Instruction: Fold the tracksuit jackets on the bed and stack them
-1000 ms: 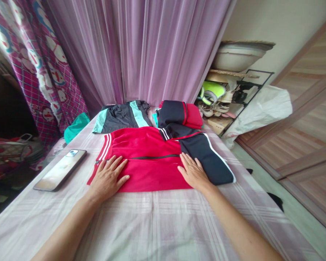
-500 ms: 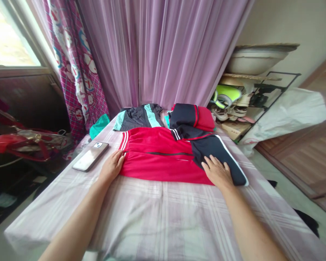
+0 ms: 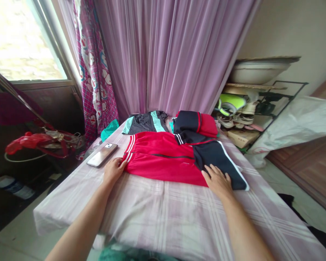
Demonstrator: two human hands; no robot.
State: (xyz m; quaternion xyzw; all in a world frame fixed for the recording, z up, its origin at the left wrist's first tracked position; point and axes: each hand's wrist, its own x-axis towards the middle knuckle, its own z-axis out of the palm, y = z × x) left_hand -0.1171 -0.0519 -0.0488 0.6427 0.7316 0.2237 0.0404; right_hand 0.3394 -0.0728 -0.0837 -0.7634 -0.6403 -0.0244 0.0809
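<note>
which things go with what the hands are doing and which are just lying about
Part of it:
red-and-navy zip jacket, under the right hand, left hand at its white-striped edge
perhaps the folded navy-and-red clothing and black-and-turquoise garment behind it, untouched

Lying about:
smartphone on the plaid cloth
white basin and shoes, off to the right

Left hand [image 3: 114, 169]: palm hidden; whether its fingertips slip under the striped band [image 3: 130, 146] cannot be told.
Right hand [image 3: 217, 180]: palm hidden, facing the cloth.
Red jacket [image 3: 157, 166]: partly covered by both hands; pale mark [image 3: 186, 163] near the zip [image 3: 174, 156] too small to read.
Phone [image 3: 102, 155]: screen side hidden.
Teal fabric [image 3: 136, 253]: cut off by the bottom edge.
White bag [image 3: 301, 123]: cut off at right.
Bottle [image 3: 15, 186]: label blurred.
Window [image 3: 27, 40]: washed out, cut off at top left.
Purple curtain [image 3: 174, 54]: top cut off.
</note>
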